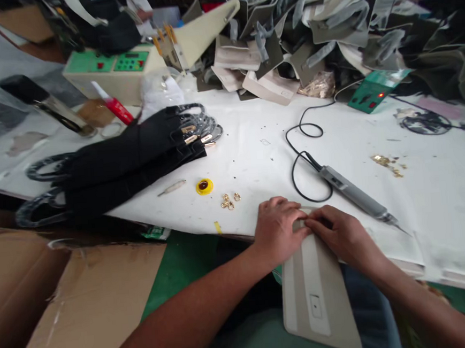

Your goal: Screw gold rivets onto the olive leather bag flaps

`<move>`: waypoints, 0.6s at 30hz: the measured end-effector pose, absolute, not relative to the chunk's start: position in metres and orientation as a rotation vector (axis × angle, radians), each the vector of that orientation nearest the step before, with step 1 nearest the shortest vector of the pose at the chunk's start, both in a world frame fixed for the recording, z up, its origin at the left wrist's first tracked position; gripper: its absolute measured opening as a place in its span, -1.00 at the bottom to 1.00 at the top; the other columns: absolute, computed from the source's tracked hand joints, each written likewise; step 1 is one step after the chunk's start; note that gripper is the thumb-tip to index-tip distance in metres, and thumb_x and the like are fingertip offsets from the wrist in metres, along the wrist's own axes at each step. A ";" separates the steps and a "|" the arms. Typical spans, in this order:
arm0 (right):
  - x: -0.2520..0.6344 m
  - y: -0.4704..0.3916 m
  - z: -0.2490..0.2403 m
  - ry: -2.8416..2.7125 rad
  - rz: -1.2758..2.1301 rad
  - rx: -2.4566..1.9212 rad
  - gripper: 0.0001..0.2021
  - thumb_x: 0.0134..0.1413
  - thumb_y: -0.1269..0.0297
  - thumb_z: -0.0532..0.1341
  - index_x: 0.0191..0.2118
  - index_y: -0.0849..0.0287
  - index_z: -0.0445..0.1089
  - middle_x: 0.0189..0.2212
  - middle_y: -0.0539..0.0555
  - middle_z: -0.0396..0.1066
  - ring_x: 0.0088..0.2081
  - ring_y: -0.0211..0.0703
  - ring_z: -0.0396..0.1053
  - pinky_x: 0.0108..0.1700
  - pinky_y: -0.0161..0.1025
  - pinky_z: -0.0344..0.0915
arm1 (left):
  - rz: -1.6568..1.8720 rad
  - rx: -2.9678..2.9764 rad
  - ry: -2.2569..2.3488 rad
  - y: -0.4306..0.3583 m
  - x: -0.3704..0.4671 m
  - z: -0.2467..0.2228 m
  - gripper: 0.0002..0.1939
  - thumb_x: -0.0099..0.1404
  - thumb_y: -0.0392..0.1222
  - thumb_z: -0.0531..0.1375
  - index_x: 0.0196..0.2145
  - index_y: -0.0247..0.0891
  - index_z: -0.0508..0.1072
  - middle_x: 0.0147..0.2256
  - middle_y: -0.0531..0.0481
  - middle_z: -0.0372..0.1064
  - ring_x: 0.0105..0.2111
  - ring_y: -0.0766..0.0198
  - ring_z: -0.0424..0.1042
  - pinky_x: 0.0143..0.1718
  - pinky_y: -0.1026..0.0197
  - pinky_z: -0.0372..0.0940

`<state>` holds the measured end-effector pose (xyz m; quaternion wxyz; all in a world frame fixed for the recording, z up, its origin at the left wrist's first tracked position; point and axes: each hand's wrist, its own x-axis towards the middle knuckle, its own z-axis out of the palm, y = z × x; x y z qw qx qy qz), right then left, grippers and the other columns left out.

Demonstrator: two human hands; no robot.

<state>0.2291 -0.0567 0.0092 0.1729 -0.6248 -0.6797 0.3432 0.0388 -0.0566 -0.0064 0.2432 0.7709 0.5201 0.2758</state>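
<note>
A beige flat bag panel (334, 294) slopes from the table's front edge down over my lap. Along its middle runs a paler strap (315, 274) with a small rectangular slot near the lower end. My left hand (279, 229) is closed over the panel's upper end, its fingers curled across the top. From the other side my right hand (342, 235) meets it, thumb and forefinger pinched together at the strap's upper part. Whatever sits between those fingertips is hidden. Several small gold rings (227, 202) lie on the table just beyond my left hand.
A grey corded hand tool (355, 194) with a thin pointed tip lies right of my hands, wired to a green box (375, 93). Black handled bag pieces (122, 156) are stacked left, near a yellow round piece (204, 186). Beige pieces (273, 79) heap behind; a cardboard box (97, 302) stands lower left.
</note>
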 end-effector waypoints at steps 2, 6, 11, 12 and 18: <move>0.231 -0.054 0.006 -1.917 1.012 -1.808 -0.79 0.19 0.02 0.22 -0.28 0.03 0.47 -0.34 0.02 0.54 -0.31 -0.02 0.44 -0.23 -0.16 0.27 | 0.766 2.095 1.430 -0.057 0.038 -0.007 -0.76 0.25 0.02 0.40 -0.16 -0.03 0.58 0.03 0.14 0.57 0.14 0.04 0.33 0.15 -0.09 0.20; 0.233 -0.042 0.005 -1.981 1.113 -1.783 -0.77 0.15 -0.01 0.22 -0.35 0.02 0.45 -0.43 -0.01 0.51 -0.36 -0.03 0.42 -0.29 -0.18 0.24 | 0.772 2.090 1.427 -0.058 0.037 -0.007 -0.77 0.25 0.02 0.39 -0.16 -0.03 0.59 0.02 0.12 0.58 0.13 0.02 0.34 0.14 -0.10 0.21; 0.231 -0.029 0.015 -2.055 1.206 -1.779 -0.74 0.12 0.02 0.21 -0.44 0.06 0.44 -0.51 -0.02 0.48 -0.41 -0.07 0.39 -0.35 -0.20 0.19 | 0.759 2.088 1.427 -0.058 0.037 -0.006 -0.74 0.21 0.00 0.42 -0.15 -0.02 0.58 0.04 0.14 0.57 0.13 0.03 0.34 0.14 -0.11 0.23; 0.230 -0.029 0.016 -2.063 1.192 -1.779 -0.75 0.11 0.03 0.21 -0.44 0.06 0.45 -0.51 -0.01 0.48 -0.41 -0.08 0.38 -0.35 -0.20 0.18 | 0.753 2.089 1.429 -0.058 0.037 -0.006 -0.74 0.21 -0.01 0.42 -0.15 -0.02 0.59 0.04 0.13 0.57 0.14 0.02 0.34 0.15 -0.11 0.23; 0.230 -0.029 0.017 -2.084 1.140 -1.787 -0.74 0.10 0.05 0.19 -0.46 0.09 0.47 -0.56 0.00 0.45 -0.46 -0.12 0.34 -0.41 -0.22 0.13 | 0.732 2.111 1.436 -0.057 0.037 -0.006 -0.73 0.22 0.01 0.41 -0.13 -0.04 0.59 0.05 0.09 0.56 0.15 0.01 0.33 0.15 -0.11 0.24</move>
